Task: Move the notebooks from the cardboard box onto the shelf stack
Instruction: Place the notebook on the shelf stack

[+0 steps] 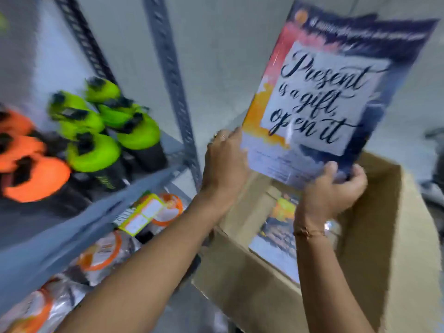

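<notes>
More notebooks [276, 239] are left in the cardboard box [370, 236] at five o'clock. Above it, one notebook [319, 102] is clamped by left hand [223, 159] and right hand [334, 188]. A swing toward the shelf [72, 227] at nine o'clock is judged next.

Notebook [319, 99]: navy, pink and orange cover, white panel, black script. Cardboard box [374, 236]: brown. Bottles [96, 131]: neon-green caps; others [31, 174] orange. Shelf frame [171, 75]: grey.

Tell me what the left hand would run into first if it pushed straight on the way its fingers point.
The left hand points up and away, fingers on the held notebooks' left edge. Beyond them I see only the pale wall; the grey shelf upright stands just left of that line. Depth is unclear.
</notes>
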The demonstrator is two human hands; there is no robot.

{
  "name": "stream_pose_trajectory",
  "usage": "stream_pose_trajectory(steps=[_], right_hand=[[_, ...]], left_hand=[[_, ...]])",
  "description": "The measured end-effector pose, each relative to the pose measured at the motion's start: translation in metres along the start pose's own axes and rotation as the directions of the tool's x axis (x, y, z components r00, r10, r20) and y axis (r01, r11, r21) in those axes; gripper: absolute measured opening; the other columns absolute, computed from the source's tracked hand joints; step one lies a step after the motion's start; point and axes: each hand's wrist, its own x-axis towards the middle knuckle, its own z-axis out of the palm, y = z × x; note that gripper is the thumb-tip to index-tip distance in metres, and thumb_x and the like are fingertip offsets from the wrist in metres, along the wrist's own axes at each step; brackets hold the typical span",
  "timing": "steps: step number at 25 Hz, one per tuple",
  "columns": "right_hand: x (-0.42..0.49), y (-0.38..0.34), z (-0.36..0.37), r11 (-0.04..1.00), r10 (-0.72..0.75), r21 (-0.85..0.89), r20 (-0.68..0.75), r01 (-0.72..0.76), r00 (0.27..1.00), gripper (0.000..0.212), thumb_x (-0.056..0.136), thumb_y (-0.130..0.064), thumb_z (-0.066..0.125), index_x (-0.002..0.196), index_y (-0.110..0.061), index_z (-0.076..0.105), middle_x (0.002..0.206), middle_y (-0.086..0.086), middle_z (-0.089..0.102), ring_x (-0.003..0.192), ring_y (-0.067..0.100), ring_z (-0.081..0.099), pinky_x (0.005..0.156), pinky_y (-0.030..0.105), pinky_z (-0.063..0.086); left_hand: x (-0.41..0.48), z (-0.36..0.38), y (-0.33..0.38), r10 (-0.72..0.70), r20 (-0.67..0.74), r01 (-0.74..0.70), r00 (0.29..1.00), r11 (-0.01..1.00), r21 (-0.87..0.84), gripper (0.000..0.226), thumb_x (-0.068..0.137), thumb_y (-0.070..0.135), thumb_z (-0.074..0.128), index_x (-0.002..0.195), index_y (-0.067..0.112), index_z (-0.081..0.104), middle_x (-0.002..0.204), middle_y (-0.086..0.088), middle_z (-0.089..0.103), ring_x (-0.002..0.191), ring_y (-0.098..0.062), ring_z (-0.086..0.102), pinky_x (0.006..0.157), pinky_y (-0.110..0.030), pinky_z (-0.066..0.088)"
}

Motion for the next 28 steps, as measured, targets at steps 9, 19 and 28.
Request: stream_pose_trajectory(steps=[9,19,28], right_hand=[[-0.16,-0.243,0.082,0.774,-0.541,0.598,0.453,0.209,0.708,0.047,0.084,-0.022,0.06,0.127,-0.006,0.053,0.113,0.024,0.057,0.105,0.031,0.056,0.094,0.03,0.042],[-0.198,-0.332,0.212,0.655,-0.288,0.108,0.951,0.748,0.115,0.029,0.089,-0.006,0.041,0.111,0.003,0.058,0.122,0.028,0.059,0.117,0.044,0.049,0.099,0.045,0.04],[-0.134,-0.237,0.16,0.607,-0.785,0.577,0.331,0.546,0.523,0.022,0.087,-0.008,0.051,0.099,-0.004,0.068,0.1,0.006,0.069,0.091,0.021,0.057,0.082,0.026,0.04]], left_hand=[[-0.045,-0.307,-0.034,-0.033,-0.761,0.273,0.648,0.943,0.191,0.048,0.088,0.006,0.06,0.135,0.003,0.049,0.125,-0.017,0.056,0.113,-0.032,0.053,0.089,-0.023,0.031],[0.039,-0.368,-0.077,-0.512,-0.448,0.655,0.733,0.708,0.264,0.035,0.09,0.01,0.041,0.121,0.006,0.057,0.13,-0.022,0.057,0.12,-0.039,0.05,0.098,-0.039,0.043],[0.054,-0.274,-0.039,0.323,-0.624,0.225,0.712,0.736,0.639,0.032,0.079,0.004,0.048,0.102,0.008,0.068,0.107,-0.012,0.071,0.098,-0.035,0.06,0.088,-0.04,0.044]])
